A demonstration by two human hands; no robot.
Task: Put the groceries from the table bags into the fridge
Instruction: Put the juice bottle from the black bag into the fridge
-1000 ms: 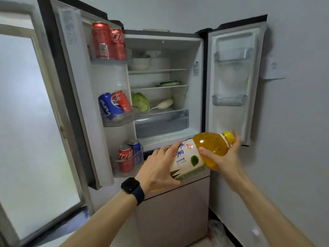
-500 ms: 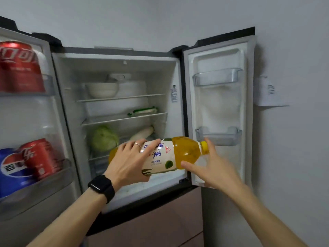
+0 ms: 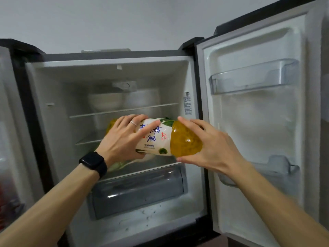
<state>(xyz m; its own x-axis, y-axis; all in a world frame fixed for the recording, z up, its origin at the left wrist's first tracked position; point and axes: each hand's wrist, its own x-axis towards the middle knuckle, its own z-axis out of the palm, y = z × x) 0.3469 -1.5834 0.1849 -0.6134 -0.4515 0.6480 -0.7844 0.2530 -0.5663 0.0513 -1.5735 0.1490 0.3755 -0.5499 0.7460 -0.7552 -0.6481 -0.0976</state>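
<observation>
A yellow juice bottle (image 3: 185, 141) with a white label lies on its side in front of the fridge's middle shelves. My left hand (image 3: 122, 139), with a ring and a black watch, grips the labelled end. My right hand (image 3: 211, 147) wraps the yellow neck end and hides the cap. The fridge (image 3: 110, 68) stands open with both doors swung out. The bottle sits just inside the opening, above the clear drawer (image 3: 138, 189). A green cabbage (image 3: 117, 165) peeks out under my left wrist.
White bowls (image 3: 106, 102) stand on the top shelf. The right door carries two clear bins, an upper bin (image 3: 252, 77) and a lower bin (image 3: 277, 168), both without contents. The left door (image 3: 8, 157) is blurred, with red cans at its edge.
The view has closed in on the fridge interior. Both hands have carried the bottle up and inward, from the front of the lower shelf to the middle shelves.
</observation>
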